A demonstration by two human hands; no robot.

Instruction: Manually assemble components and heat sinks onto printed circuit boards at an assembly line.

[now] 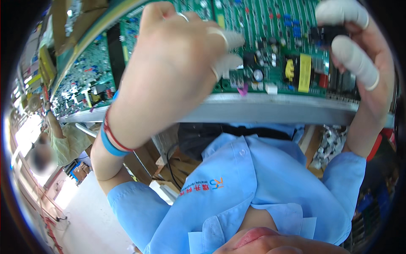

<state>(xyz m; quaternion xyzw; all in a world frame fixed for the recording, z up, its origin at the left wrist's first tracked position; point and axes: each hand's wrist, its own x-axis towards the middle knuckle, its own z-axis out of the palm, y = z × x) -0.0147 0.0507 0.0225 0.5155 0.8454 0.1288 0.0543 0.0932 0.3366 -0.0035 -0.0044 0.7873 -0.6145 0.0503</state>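
Note:
My right hand (372,63), with white finger cots on its thumb and forefinger, grips a small black block-shaped component (323,35) above the right part of a green circuit board panel (237,21). My left hand (182,46), slightly blurred, reaches over the middle of the panel. Its cot-covered thumb and forefinger stand apart, with nothing visible between them; the other fingers are curled. Close to these tips are a black part (250,59) and a round silver-topped capacitor (258,75). Farther right, a transformer with yellow tape (304,73) sits on the board.
A grey metal rail (270,105) runs along the panel's near edge. More populated green boards (86,76) lie to the left. Another person (67,144) is at far left. Clear bags of parts (330,146) lie below the rail at right.

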